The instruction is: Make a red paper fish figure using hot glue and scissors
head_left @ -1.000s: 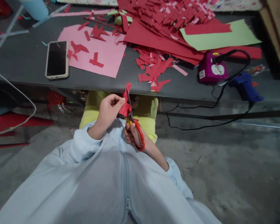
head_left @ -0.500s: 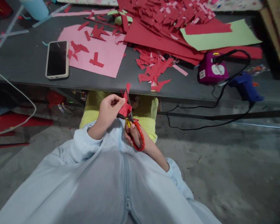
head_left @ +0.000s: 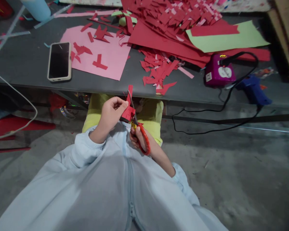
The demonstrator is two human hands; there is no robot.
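Note:
Over my lap, my left hand (head_left: 112, 114) pinches a folded piece of red paper (head_left: 128, 113) between thumb and fingers. A narrow strip of it sticks up toward the table edge. My right hand (head_left: 140, 136) is wrapped around the handles of a pair of scissors (head_left: 146, 142) with red and yellow grips. The blades point up and away from me, lying against the right side of the red paper. Whether they are cutting through it, I cannot tell. On the table just beyond lie loose red paper scraps (head_left: 159, 69) and a pink sheet (head_left: 103, 61) with red cut pieces on it.
A phone (head_left: 59, 61) lies at the table's left. To the right are a purple box (head_left: 219, 72) with a black cable and a blue glue gun (head_left: 252, 89). Red paper sheets (head_left: 168, 41), a pale green sheet (head_left: 231, 40) and a blue cup (head_left: 37, 9) stand farther back.
The scissors have shifted very slightly, their blades a little left at the tips and the handles a little right. The red strip's upper end has moved slightly left.

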